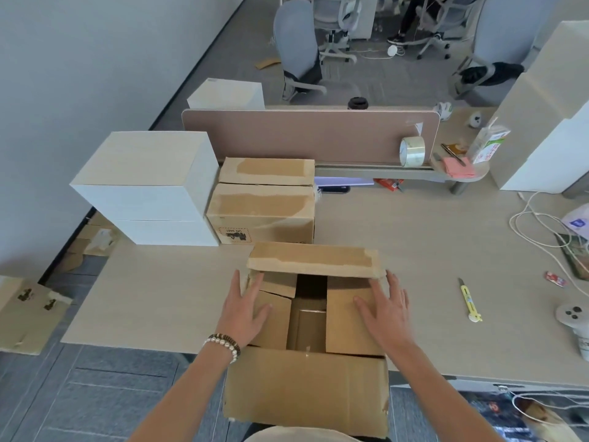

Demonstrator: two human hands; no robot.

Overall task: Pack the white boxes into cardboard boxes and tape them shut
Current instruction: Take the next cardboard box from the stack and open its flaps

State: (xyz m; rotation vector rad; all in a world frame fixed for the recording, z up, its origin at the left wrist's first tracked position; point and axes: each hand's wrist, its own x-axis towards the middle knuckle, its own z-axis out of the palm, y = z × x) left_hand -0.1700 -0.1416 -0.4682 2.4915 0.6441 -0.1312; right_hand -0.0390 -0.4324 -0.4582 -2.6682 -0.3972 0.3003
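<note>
You are looking down at a pale desk (430,237), standing at its near edge with a cardboard box (306,390) directly in front of you. Your left hand (243,309) lies flat, fingers straight, on the box's left inner flap, and your right hand (387,309) lies flat in the same way on the right inner flap — neither hand is gripping anything. The two flaps are pressed down, with a dark gap between them; what sits inside cannot be made out. The far long flap stands up behind your fingertips, and the near long flap hangs out toward you.

This looks like the closing step: side flaps folded, long flaps not yet brought over. Next, you would likely need to fold the far and near flaps so they meet in the middle, hold them, then reach for tape.

The roll of clear tape (412,151) stands on a ledge at the far right, well apart from the box. A yellow utility knife (469,301) lies on the desk to your right.

A stack of white boxes (149,189) waits at the far left, with two cardboard boxes (264,202) already taped just beside it.
</note>
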